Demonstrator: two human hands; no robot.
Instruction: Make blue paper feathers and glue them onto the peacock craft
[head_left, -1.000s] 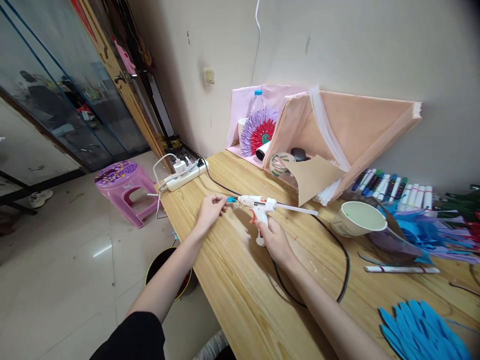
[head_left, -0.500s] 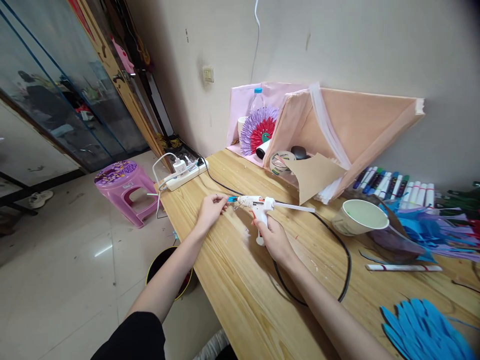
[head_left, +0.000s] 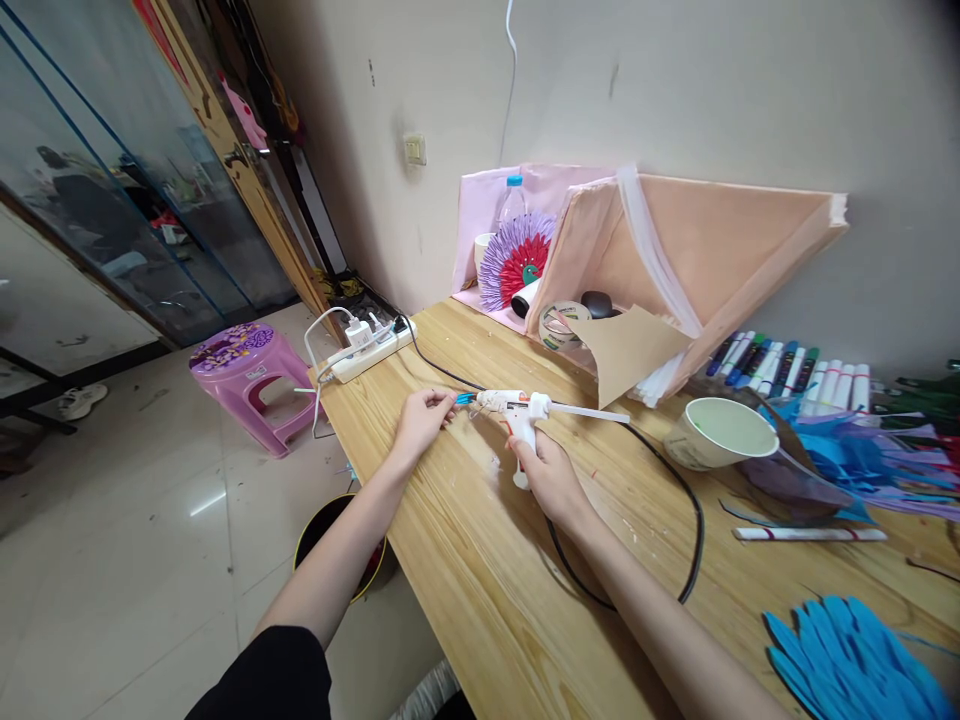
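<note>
My right hand (head_left: 550,477) grips the handle of a white hot glue gun (head_left: 517,410) held over the wooden table (head_left: 480,560); a glue stick pokes out of its back toward the right. The gun's blue nozzle points left at my left hand (head_left: 421,418), whose fingers are pinched together right at the tip on something too small to make out. The gun's black cord (head_left: 686,520) loops across the table to a white power strip (head_left: 369,350) at the far left corner.
A white paper cup (head_left: 716,433) lies tilted to the right, with markers (head_left: 787,375), blue and purple paper pieces (head_left: 855,660) and a peach paper cone (head_left: 697,260) behind. A tape roll (head_left: 562,325) sits near the wall. A pink stool (head_left: 244,375) and a bin (head_left: 337,545) stand on the floor.
The view has shifted slightly. Both hands and the glue gun stay nearly where they were.
</note>
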